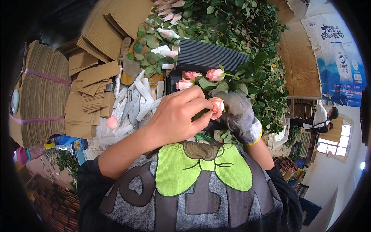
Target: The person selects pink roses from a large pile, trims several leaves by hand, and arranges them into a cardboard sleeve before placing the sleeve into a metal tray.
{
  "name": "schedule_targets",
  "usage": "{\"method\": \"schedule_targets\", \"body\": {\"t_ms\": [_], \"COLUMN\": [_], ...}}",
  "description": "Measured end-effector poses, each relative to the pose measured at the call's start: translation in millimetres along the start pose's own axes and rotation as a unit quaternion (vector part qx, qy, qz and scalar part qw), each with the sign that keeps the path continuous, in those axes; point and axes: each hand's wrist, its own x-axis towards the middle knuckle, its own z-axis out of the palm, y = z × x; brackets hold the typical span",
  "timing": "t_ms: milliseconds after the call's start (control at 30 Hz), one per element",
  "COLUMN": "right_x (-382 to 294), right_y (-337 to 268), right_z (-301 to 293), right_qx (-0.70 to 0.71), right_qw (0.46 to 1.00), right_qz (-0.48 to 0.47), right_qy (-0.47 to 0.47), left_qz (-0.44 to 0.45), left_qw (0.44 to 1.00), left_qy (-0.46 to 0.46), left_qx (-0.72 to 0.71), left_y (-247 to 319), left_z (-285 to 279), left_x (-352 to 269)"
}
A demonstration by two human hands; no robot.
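My bare left hand [179, 113] has its thumb and fingertips on the outer petals of a pink rose [216, 108]. In a grey glove with a yellow cuff edge, my right hand [238, 113] is curled around the rose just below its bloom; the grip on the stem is hidden. Beyond my fingers, several other pink roses, among them one nearby rose [215, 74], lie with their leaves in front of a black ribbed board [210, 55]. White foam net sleeves [142, 98] lie in a heap left of the roses. A loose pink petal [112, 122] rests at the near side of that heap.
Cut cardboard pieces [89, 95] and a strapped cardboard stack [43, 92] stand at the left. A worn work glove [129, 63] lies behind the sleeves. Leafy rose stems [261, 34] fill the far right, with sleeved blooms [171, 14] beyond. A person [321, 116] is in the right background.
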Motion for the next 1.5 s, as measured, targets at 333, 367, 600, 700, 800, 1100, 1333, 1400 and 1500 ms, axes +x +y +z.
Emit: {"method": "schedule_targets", "body": {"t_ms": [333, 367, 600, 700, 800, 1100, 1333, 1400, 1500], "right_x": [0.1, 0.4, 2.0, 1.3, 0.7, 0.4, 0.5, -1.3, -2.2], "right_y": [-2.6, -3.0, -4.0, -3.3, -3.1, -3.2, -3.6, -1.7, 0.0], "right_z": [-1.0, -1.2, -1.2, -0.2, 0.4, 0.6, 0.0, 1.9, 3.2], "right_qx": [-0.025, -0.029, -0.034, -0.036, -0.040, -0.042, -0.043, -0.048, -0.049], "right_qw": [1.000, 0.999, 0.999, 0.999, 0.999, 0.999, 0.999, 0.999, 0.999], "right_qz": [0.012, 0.016, 0.000, -0.004, -0.004, 0.012, -0.005, -0.001, 0.008], "right_qy": [-0.007, -0.012, 0.000, 0.011, 0.012, 0.004, 0.020, 0.019, 0.008], "left_qz": [-0.018, -0.020, -0.025, -0.025, -0.030, -0.032, -0.027, -0.027, -0.025], "left_qw": [1.000, 1.000, 0.999, 0.999, 0.999, 0.999, 1.000, 1.000, 1.000], "left_qy": [0.004, 0.005, -0.002, -0.001, -0.001, 0.027, 0.008, 0.006, 0.009], "left_qx": [-0.018, -0.019, -0.023, -0.019, -0.025, -0.008, 0.006, 0.008, 0.008], "left_y": [3.7, 3.5, 2.3, 2.4, 3.0, 4.8, 5.2, 4.6, 4.0], "left_z": [-0.3, 0.0, 1.4, 1.6, 1.3, 0.0, -0.3, 0.2, 0.6], "left_x": [2.2, 2.1, 1.2, 0.2, -0.8, -0.8, -1.2, -1.5, -1.8]}}
